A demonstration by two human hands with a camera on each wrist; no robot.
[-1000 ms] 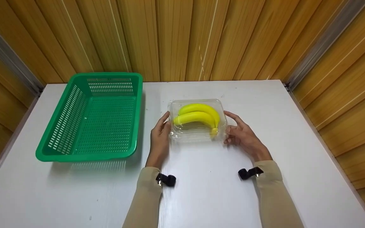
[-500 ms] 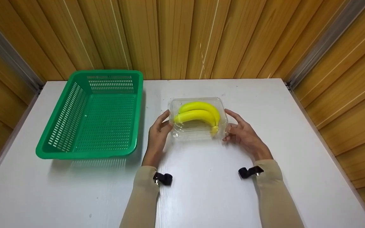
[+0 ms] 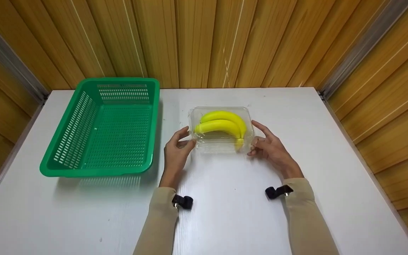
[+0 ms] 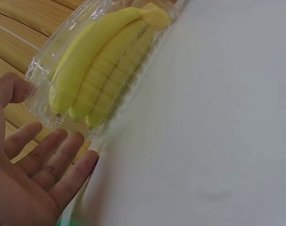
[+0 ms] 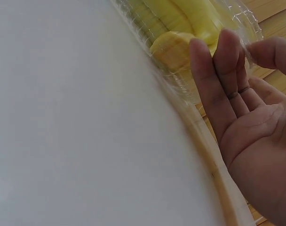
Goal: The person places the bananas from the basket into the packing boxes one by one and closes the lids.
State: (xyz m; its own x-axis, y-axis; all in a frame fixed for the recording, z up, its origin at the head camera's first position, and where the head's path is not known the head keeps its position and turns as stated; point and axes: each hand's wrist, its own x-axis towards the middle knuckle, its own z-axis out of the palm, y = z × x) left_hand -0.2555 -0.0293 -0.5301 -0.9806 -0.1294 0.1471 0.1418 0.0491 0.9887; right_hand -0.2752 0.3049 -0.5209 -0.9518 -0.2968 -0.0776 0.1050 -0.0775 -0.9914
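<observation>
A clear plastic clamshell box [image 3: 216,147] lies on the white table with a bunch of yellow bananas [image 3: 221,125] inside. Through the plastic in the left wrist view, the bananas [image 4: 100,66] show side by side, joined at the stem. My left hand [image 3: 176,152] is at the box's left side, its thumb tip right at the plastic and its other fingers loosely spread beside it. On the opposite side, my right hand [image 3: 273,152] pinches the box's edge between thumb and fingers [image 5: 227,47], while its index finger reaches along the right side in the head view.
A green plastic basket [image 3: 97,171] with slotted walls stands on the table [image 3: 232,219] to the left of the box. Yellow wood-look panels [image 3: 193,42] rise behind the table and along both sides.
The left hand's thumb and fingers have spread apart and loosened from the box's left side. The box sits slightly higher in the head view, and the right hand has barely moved.
</observation>
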